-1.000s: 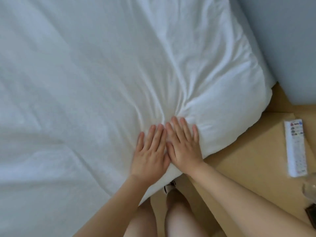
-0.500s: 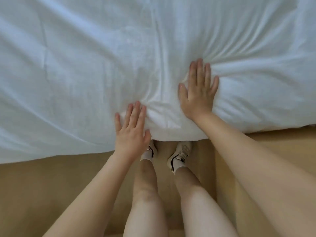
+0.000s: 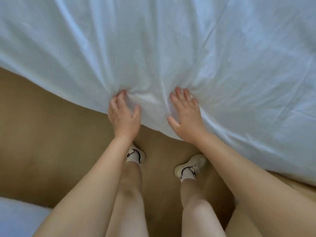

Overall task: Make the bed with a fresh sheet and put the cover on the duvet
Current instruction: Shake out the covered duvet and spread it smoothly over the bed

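Head | left hand, right hand press duvet edge | open floor left

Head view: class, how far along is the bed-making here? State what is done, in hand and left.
Done: white bedding lies spread out, hanging over the near side. In hand: left hand and right hand press on its near edge, where folds bunch. Left: creases fan across it and need smoothing; whether this is the sheet or the covered duvet cannot be told.
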### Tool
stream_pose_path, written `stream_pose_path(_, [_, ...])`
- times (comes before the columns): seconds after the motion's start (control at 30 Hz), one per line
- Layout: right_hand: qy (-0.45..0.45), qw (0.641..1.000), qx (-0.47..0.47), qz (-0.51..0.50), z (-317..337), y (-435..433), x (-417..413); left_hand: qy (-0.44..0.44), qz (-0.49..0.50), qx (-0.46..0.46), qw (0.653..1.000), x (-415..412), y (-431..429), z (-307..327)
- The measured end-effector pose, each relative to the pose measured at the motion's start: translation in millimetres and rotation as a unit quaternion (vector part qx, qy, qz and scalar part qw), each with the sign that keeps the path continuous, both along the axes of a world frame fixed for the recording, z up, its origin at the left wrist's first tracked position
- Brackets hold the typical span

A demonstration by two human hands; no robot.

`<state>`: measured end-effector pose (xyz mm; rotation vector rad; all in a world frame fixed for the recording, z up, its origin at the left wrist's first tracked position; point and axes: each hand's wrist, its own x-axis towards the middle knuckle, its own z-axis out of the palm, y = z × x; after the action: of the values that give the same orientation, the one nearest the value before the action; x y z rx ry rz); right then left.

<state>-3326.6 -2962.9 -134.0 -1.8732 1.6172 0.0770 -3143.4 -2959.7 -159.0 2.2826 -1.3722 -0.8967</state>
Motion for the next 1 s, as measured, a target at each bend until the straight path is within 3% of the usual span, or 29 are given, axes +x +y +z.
stream_pose_path(0.1, [0.036, 0.999, 0.035, -0.004, 3, -15, 40, 0.154, 0.231, 0.022, 0.96, 24, -12, -16])
stream_pose_path(0.2, [0.028, 0.999, 0.027, -0.009, 5, -28, 72, 0.3, 0.41, 0.038, 0.861, 46, -34, -29])
stream_pose_path(0.27, [0.007, 1.0, 0.011, -0.012, 5, -39, 94, 0.384, 0.507, 0.021, 0.772, 62, -48, -37])
stream_pose_path(0.33, [0.0, 1.0, 0.003, -0.007, 4, -48, 117, 0.441, 0.546, 0.026, 0.712, 80, -56, -48])
stream_pose_path(0.5, [0.035, 0.999, 0.012, -0.036, -1, -57, 146, 0.607, 0.462, 0.063, 0.643, 111, -65, -59])
stream_pose_path(0.63, [0.016, 0.997, -0.008, -0.081, 2, -52, 164, 0.66, 0.392, 0.057, 0.638, 124, -37, -29])
stream_pose_path(0.7, [0.009, 0.994, 0.0, -0.106, 3, -46, 173, 0.682, 0.353, 0.009, 0.64, 142, 10, -17])
stream_pose_path(0.77, [0.034, 0.995, 0.023, -0.085, 1, -40, 175, 0.635, 0.403, -0.006, 0.659, 162, 38, -14])
stream_pose_path(0.83, [0.088, 0.993, 0.058, -0.053, -2, -39, 170, 0.521, 0.498, 0.044, 0.692, 168, 23, -30])
stream_pose_path(0.93, [0.125, 0.989, 0.071, -0.041, -5, -48, 170, 0.438, 0.521, 0.114, 0.724, 157, -23, -52])
stream_pose_path(1.0, [0.124, 0.99, 0.064, -0.034, -3, -51, 173, 0.453, 0.523, 0.152, 0.705, 151, -37, -63])
